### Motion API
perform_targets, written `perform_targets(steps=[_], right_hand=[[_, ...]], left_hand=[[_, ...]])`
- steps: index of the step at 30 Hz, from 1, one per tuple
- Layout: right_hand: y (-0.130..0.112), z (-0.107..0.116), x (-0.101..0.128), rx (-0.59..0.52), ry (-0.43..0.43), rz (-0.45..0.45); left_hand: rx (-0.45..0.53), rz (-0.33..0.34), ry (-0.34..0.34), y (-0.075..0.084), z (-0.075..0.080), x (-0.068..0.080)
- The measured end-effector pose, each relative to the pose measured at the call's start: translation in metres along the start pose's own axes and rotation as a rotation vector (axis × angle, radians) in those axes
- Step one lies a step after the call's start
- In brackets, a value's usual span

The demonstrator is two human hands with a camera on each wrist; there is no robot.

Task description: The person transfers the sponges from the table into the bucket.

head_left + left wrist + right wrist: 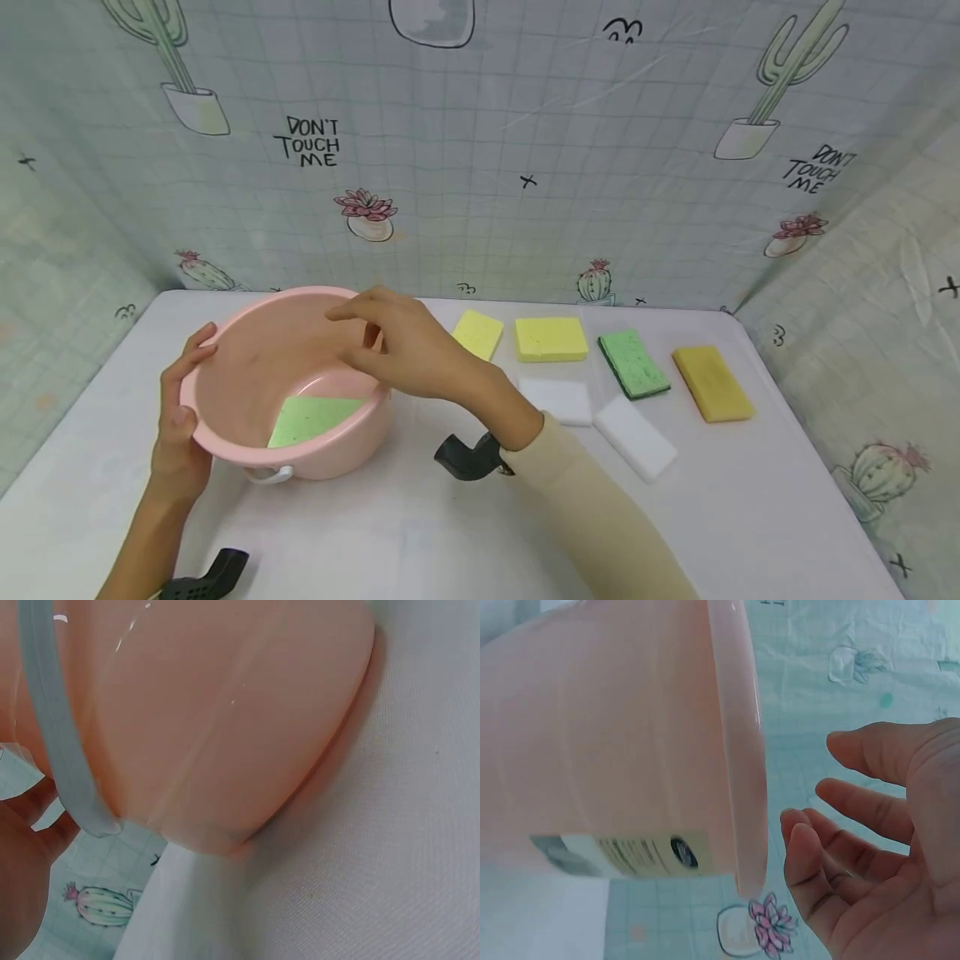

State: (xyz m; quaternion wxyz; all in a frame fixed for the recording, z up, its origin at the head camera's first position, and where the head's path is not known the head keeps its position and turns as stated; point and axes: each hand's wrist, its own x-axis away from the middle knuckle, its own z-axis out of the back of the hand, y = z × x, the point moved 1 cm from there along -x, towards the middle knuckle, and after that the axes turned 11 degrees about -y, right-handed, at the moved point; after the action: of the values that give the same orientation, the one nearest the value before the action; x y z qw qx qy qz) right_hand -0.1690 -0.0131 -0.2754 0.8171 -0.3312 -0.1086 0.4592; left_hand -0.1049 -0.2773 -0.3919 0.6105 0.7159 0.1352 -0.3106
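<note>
Gripping the rim of the pink basin (pixel 247 367), the left hand (pixel 180 417) tilts it so its mouth faces up and toward the person; round, it has no long axis. It rests at the left of the table (pixel 420 533), a green sponge (pixel 311 419) inside. The right hand (pixel 405 346) hovers over the far rim, fingers relaxed, holding nothing. The basin seems light, stiff, smooth plastic; the rim is probably the best hold.

Sponge (pixel 311 418) in basin (pixel 225 375), others right
</note>
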Motion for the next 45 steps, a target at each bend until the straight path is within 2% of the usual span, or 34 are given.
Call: perform_targets(steps=[5, 8, 13, 18, 25, 33, 39, 45], right_hand=[[0.019, 0.007, 0.013, -0.029, 0.137, 0.016], [0.034, 0.007, 0.022, -0.039, 0.196, -0.013], [0.06, 0.002, 0.04, -0.104, 0.249, -0.094], [0.086, -0.008, 0.056, -0.171, 0.286, -0.156], [0.119, -0.023, 0.067, -0.229, 0.31, -0.221], [0.15, -0.039, 0.068, -0.192, 0.34, -0.303], [0.161, -0.042, 0.07, -0.175, 0.38, -0.309], [0.167, -0.04, 0.071, -0.102, 0.38, -0.336]], left_hand=[[-0.009, 0.008, -0.001, 0.0, -0.001, 0.0], [-0.01, 0.008, -0.003, 0.001, -0.001, -0.001], [-0.004, 0.008, -0.002, 0.0, 0.0, -0.001], [0.004, 0.0, -0.004, 0.0, 0.0, -0.001], [0.01, -0.012, -0.012, 0.0, 0.0, -0.003], [0.02, -0.002, -0.012, -0.001, -0.002, -0.002], [0.01, 0.023, -0.001, 0.0, -0.001, 0.0], [0.007, 0.01, -0.001, 0.0, -0.001, 0.0]])
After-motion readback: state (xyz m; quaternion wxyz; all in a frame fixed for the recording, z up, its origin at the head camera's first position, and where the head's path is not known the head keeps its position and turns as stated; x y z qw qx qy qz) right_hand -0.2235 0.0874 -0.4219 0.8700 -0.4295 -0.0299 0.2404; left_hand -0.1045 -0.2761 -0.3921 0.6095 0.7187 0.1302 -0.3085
